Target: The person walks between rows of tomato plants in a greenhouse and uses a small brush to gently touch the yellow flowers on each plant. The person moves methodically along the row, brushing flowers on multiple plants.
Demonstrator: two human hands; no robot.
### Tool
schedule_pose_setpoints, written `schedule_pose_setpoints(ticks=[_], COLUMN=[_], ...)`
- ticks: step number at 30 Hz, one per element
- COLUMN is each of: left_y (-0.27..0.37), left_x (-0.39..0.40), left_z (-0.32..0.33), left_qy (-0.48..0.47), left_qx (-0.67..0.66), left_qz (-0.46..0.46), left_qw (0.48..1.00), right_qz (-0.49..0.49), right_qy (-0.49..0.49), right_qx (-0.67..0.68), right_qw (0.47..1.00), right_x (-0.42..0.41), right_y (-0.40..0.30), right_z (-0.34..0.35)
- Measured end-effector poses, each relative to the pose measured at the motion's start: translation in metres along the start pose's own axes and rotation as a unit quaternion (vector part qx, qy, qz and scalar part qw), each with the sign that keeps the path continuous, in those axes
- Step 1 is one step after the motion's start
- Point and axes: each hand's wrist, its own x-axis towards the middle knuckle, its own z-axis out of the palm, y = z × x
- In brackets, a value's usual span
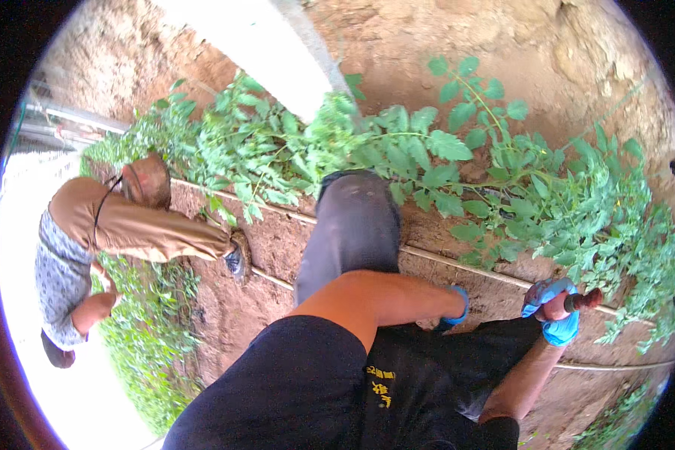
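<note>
My right hand (552,312), in a blue glove, is closed around a short handled tool (585,300) with a reddish-brown end. The tool's exact kind is unclear. It is held over a pale irrigation hose (472,270), beside the leaves of tomato plants (574,208). My left hand (453,309), also blue-gloved, is lowered beyond my dark clothing, close to the soil (486,301). Its fingers are mostly hidden, so whether it grips anything cannot be told. My bent knee (360,208) in grey trousers rises to the left of both hands, against the foliage.
A co-worker (67,270) bends over another plant row (140,326) at the left, with a shoe (237,257) on the bare soil. A pale post or sheet (281,50) stands behind the tomato plants, before an earthen wall (405,45). A second hose (613,365) lies at the right.
</note>
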Motion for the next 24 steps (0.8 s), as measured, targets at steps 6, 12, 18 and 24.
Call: schedule_pose_setpoints(ticks=[6, 12, 18, 24], left_y=[0.013, 0.031, 0.029, 0.030], left_x=[-0.124, -0.232, -0.270, -0.289], left_z=[-0.051, -0.012, 0.028, 0.055], left_qy=[0.180, 0.410, 0.497, 0.543], left_qx=[-0.039, -0.162, -0.408, -0.403], left_qz=[-0.074, -0.001, 0.156, 0.188], left_qw=[0.980, 0.898, 0.749, 0.712], right_qz=[-0.014, -0.009, 0.008, 0.001], right_qy=[0.006, 0.073, 0.120, 0.160], right_qx=[-0.003, 0.021, -0.016, -0.059], right_qw=[1.000, 0.997, 0.993, 0.985], right_x=[-0.007, -0.036, -0.073, -0.082], right_y=[-0.009, -0.008, -0.018, -0.041], right_z=[0.037, 0.049, 0.066, 0.113])
